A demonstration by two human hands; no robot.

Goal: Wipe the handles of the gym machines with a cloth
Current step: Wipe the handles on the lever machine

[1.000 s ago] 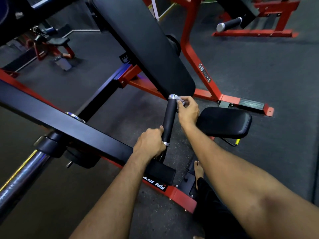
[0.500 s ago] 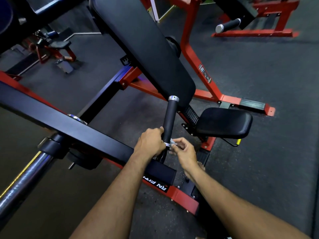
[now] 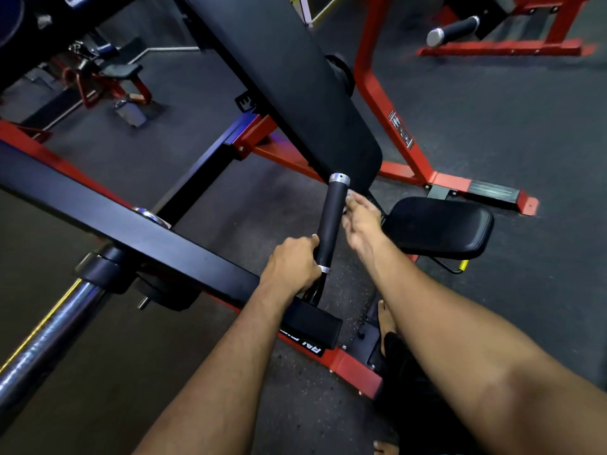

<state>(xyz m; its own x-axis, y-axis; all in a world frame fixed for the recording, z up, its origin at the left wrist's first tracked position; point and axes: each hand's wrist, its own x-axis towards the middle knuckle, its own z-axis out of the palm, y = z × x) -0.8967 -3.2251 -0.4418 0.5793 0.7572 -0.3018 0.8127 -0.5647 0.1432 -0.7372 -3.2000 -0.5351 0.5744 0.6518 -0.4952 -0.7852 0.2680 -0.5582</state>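
Observation:
A black rubber handle (image 3: 331, 221) with silver end caps stands upright on the machine's lever arm. My left hand (image 3: 292, 264) grips its lower end, just above the bottom silver ring. My right hand (image 3: 359, 221) is blurred against the handle's right side, near the upper half. A small pale cloth (image 3: 348, 196) shows at its fingertips, pinched against the grip. Most of the cloth is hidden by the fingers.
A black angled back pad (image 3: 295, 87) and a black seat (image 3: 440, 224) sit behind the handle on a red frame (image 3: 407, 165). A black beam (image 3: 115, 221) and chrome bar (image 3: 42, 343) cross on the left. Another machine's handle (image 3: 455, 29) lies far right.
My right hand slid from the top cap down to the bottom ring, then back up along the handle's right side. My left hand kept its grip at the base.

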